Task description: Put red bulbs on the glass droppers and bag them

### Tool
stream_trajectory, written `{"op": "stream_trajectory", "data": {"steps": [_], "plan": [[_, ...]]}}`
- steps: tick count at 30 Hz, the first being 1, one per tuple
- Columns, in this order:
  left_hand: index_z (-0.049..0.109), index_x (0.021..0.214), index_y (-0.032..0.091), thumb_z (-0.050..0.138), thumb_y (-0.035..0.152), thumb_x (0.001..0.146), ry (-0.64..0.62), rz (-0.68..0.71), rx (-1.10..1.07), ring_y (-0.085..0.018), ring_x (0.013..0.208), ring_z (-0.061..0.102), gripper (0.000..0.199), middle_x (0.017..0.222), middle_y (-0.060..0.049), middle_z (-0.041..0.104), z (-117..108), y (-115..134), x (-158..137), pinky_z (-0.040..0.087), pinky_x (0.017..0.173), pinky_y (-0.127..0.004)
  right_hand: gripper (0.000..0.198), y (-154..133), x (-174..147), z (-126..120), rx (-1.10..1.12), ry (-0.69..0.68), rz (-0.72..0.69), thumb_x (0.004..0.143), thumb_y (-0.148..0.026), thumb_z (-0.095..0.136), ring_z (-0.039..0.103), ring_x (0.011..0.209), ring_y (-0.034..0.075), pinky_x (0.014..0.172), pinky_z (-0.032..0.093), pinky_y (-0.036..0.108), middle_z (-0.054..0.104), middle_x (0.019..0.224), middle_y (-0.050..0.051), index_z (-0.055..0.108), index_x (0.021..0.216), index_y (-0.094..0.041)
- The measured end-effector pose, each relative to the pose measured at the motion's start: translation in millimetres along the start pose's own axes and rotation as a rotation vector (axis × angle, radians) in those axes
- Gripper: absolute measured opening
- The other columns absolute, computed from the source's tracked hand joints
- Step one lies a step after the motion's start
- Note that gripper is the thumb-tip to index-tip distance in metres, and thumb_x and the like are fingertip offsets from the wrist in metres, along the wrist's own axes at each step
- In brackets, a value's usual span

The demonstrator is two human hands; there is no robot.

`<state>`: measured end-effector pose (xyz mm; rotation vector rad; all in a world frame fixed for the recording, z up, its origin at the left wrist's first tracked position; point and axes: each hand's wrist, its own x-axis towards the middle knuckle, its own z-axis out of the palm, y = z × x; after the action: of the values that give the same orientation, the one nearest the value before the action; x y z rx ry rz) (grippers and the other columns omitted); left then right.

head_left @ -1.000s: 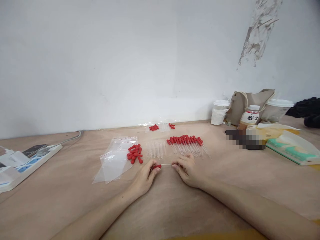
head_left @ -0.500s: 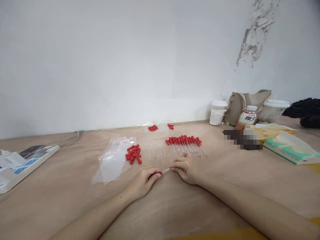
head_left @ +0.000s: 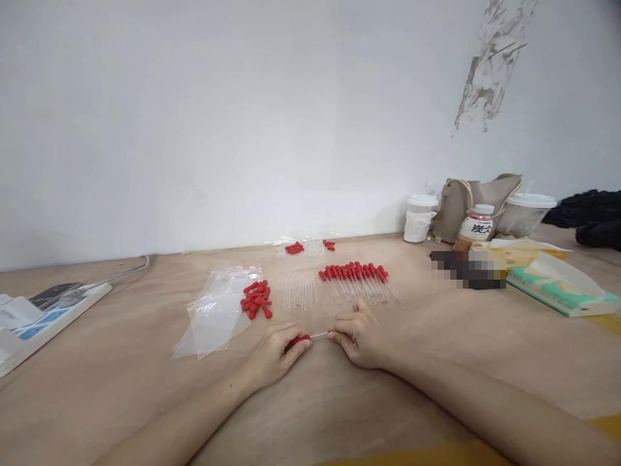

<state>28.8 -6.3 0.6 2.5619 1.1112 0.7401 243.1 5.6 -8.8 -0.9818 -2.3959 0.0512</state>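
Head view: near on the table (head_left: 310,414), the left hand (head_left: 276,354) pinches a soft-looking red bulb (head_left: 301,338), the right hand (head_left: 358,338) a thin tube (head_left: 318,336), probably fragile glass, best gripped beside the bulb.

On the bottle (head_left: 478,223) near the worktop's (head_left: 301,414) far edge, toward the right, the white label (head_left: 475,229) shows 炭 in dark strokes; the character after it is unclear, the line above too small. Marks on the charger (head_left: 17,312), far left, are illegible.
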Motion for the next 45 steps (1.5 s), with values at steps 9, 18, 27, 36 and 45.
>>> {"op": "stream_trajectory", "data": {"steps": [9,18,27,36,45], "plan": [[0.059,0.077,0.016,0.044,0.032,0.085,0.029,0.033,-0.015,-0.011,0.062,0.051,0.023,0.068,0.0,0.058,2,-4,0,0.037,0.058,-0.021,0.029,2,6,-4,0.048,-0.131,0.079,0.084,-0.027,0.041,0.044,0.053,0.007,0.076,0.021,0.03,0.063,0.061,-0.004,0.056,0.061,-0.018],[0.058,0.077,0.015,0.046,0.03,0.084,0.013,0.064,0.01,-0.012,0.065,0.052,0.02,0.07,-0.002,0.058,4,-5,0,0.037,0.059,-0.021,0.024,-11,5,2,0.033,-0.073,0.061,0.081,-0.022,0.044,0.045,0.053,0.008,0.07,0.021,0.029,0.063,0.062,-0.004,0.057,0.061,-0.019],[0.06,0.076,0.016,0.048,0.03,0.083,0.025,0.037,0.003,-0.012,0.063,0.052,0.02,0.069,-0.001,0.059,1,-3,2,0.038,0.059,-0.021,0.027,-12,8,10,0.097,-0.084,0.118,0.083,-0.023,0.042,0.041,0.051,0.007,0.068,0.022,0.027,0.061,0.059,-0.004,0.057,0.06,-0.017],[0.068,0.077,0.018,0.064,0.036,0.07,-0.042,-0.157,-0.339,-0.014,0.065,0.057,0.02,0.072,-0.001,0.066,-8,-16,6,0.043,0.059,-0.022,0.022,-19,13,-21,-0.123,-0.125,-0.082,0.082,-0.028,0.044,0.047,0.073,0.013,0.068,0.019,0.031,0.061,0.072,0.001,0.062,0.071,-0.022],[0.038,0.124,0.019,0.067,0.03,0.066,0.177,-0.271,-0.508,-0.009,0.065,0.05,0.065,0.095,-0.005,0.054,0,-37,4,0.043,0.061,-0.023,0.023,5,31,-20,-0.029,-0.085,0.306,0.08,-0.027,0.043,0.054,0.068,0.014,0.066,0.026,0.027,0.065,0.073,0.0,0.065,0.076,-0.023]]}}
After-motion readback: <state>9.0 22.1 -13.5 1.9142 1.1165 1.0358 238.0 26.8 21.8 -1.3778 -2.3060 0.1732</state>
